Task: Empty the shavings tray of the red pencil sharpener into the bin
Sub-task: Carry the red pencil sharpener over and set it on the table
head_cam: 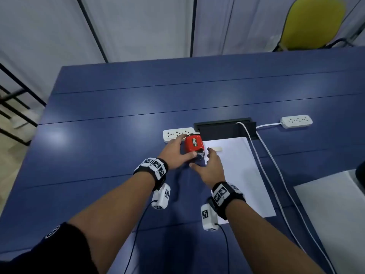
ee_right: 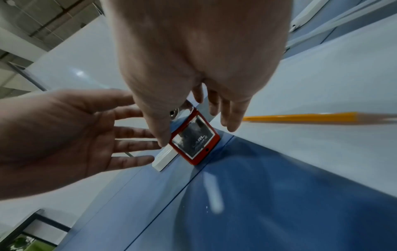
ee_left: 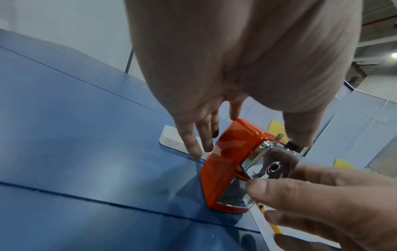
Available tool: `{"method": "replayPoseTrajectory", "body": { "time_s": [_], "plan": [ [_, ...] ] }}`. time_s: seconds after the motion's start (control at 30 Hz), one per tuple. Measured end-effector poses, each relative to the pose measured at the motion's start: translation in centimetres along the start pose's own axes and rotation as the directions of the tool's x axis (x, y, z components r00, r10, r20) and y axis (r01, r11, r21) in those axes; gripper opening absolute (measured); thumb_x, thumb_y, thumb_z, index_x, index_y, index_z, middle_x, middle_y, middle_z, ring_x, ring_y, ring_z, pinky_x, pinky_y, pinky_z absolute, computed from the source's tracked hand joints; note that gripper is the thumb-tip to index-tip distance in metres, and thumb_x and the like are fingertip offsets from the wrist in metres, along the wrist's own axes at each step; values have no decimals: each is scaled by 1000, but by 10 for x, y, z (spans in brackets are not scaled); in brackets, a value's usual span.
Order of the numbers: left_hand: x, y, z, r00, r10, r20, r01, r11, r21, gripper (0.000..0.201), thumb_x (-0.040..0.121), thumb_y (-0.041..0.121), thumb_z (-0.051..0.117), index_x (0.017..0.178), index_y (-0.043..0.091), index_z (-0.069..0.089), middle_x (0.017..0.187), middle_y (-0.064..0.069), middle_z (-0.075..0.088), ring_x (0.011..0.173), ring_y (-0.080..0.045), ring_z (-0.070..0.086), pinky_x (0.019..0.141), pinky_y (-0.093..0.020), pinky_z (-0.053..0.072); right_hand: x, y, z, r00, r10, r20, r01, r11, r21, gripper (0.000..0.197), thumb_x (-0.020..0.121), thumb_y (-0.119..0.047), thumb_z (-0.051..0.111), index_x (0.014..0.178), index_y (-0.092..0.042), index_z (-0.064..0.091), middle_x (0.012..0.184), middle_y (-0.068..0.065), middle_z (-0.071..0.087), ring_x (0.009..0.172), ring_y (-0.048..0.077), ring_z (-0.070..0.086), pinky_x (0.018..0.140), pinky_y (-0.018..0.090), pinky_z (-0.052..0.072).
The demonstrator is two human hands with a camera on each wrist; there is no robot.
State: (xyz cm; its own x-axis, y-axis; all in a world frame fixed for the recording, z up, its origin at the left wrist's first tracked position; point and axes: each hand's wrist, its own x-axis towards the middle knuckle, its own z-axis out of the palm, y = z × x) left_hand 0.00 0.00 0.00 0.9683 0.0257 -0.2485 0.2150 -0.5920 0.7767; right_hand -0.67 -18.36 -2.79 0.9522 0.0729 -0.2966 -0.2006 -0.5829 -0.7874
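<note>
1. at the left of the head view the table (head_cam: pixel 98 119) stretches away blue, and a white power strip (head_cam: pixel 173 134) lies just behind the sharpener, out of the way of both hands.
2. the left hand (head_cam: pixel 173 155) comes in from the lower left with fingers straight and spread along the far side of the red pencil sharpener (head_cam: pixel 193 144), the thumb at its near corner. it looks set to steady the body, not yet clamped around it.
3. the sharpener stands upright on the table at centre frame, at the left edge of a sheet of white paper (head_cam: pixel 243 171). its shavings tray (ee_right: pixel 194 135), the clear window low on the front, is still pushed in.
4. the right hand (head_cam: pixel 211 169) hovers just right of centre, fingers loose and holding nothing, likely aimed at drawing the tray out.
5. a yellow pencil (ee_right: pixel 300 117) lies on the paper to the right.
6. no bin shows in any view.
</note>
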Motion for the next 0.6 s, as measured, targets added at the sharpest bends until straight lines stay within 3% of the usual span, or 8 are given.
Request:
{"method": "replayPoseTrajectory", "body": {
  "time_s": [0.07, 0.13, 0.2, 0.23, 0.33, 0.4, 0.5, 0.6],
  "plan": [
    [7, 2, -1, 1000, 13, -4, -13, 1000, 18, 104, 73, 66, 76, 159, 24, 36, 152, -10, 54, 137, -24, 55, 115, -47, 46, 3, -8, 0, 1000, -12, 2, 12, 999, 36, 89, 79, -29, 92, 153, -11, 46, 140, 10, 61, 130, 25, 61, 102, 33, 51],
    [8, 6, -2, 1000, 14, 8, -14, 1000, 10, 99, 74, 64, 78, 157, 25, 40, 149, -8, 56, 131, -22, 60, 113, -45, 48, 8, -7, 3, 999, -36, 19, 35, 996, 83, 73, 78, -18, 92, 141, -13, 55, 118, -3, 68, 107, 2, 71, 82, 12, 51],
    [11, 7, 0, 1000, 24, -2, -24, 1000, -11, 97, 74, 66, 78, 155, 25, 43, 146, -6, 59, 128, -21, 63, 112, -45, 50, 13, -11, 7, 998, -61, 21, 58, 993, 100, 68, 76, -16, 92, 135, -15, 58, 110, -8, 70, 88, -12, 71, 70, 4, 50],
    [14, 5, 1, 999, 31, -7, -31, 999, -17, 96, 74, 67, 78, 154, 25, 44, 145, -5, 60, 127, -20, 63, 111, -45, 51, 16, -11, 10, 998, -66, 6, 65, 992, 106, 70, 75, -19, 92, 135, -17, 58, 112, -5, 70, 87, -10, 71, 71, 6, 51],
    [18, 4, 0, 999, 28, -15, -29, 999, -36, 92, 71, 67, 81, 149, 28, 49, 140, 0, 64, 123, -18, 65, 108, -44, 53, 19, -14, 18, 999, -39, -21, 40, 996, 78, 76, 72, -29, 91, 139, -20, 57, 121, 1, 69, 95, 9, 73, 83, 28, 60],
    [19, 3, 0, 999, 33, -19, -34, 997, -65, 92, 69, 67, 82, 147, 29, 50, 137, 2, 65, 122, -17, 65, 107, -43, 54, 20, -14, 21, 999, -32, -33, 34, 997, 66, 80, 68, -36, 90, 139, -23, 56, 123, 1, 68, 100, 15, 73, 89, 35, 63],
    [23, -1, -1, 999, 38, -13, -39, 994, -98, 94, 65, 69, 84, 144, 30, 52, 132, 3, 68, 119, -16, 67, 105, -42, 56, 20, -14, 22, 998, -35, -43, 37, 997, 61, 81, 68, -40, 88, 140, -25, 55, 123, 0, 67, 102, 16, 72, 91, 37, 63],
    [24, -1, -1, 999, 30, -14, -31, 993, -112, 94, 61, 71, 85, 141, 32, 54, 127, 5, 70, 116, -15, 68, 104, -42, 57, 19, -18, 19, 999, -27, -44, 30, 998, 52, 77, 73, -32, 88, 142, -21, 55, 122, 0, 65, 102, 19, 70, 86, 29, 57]
  ]
}}
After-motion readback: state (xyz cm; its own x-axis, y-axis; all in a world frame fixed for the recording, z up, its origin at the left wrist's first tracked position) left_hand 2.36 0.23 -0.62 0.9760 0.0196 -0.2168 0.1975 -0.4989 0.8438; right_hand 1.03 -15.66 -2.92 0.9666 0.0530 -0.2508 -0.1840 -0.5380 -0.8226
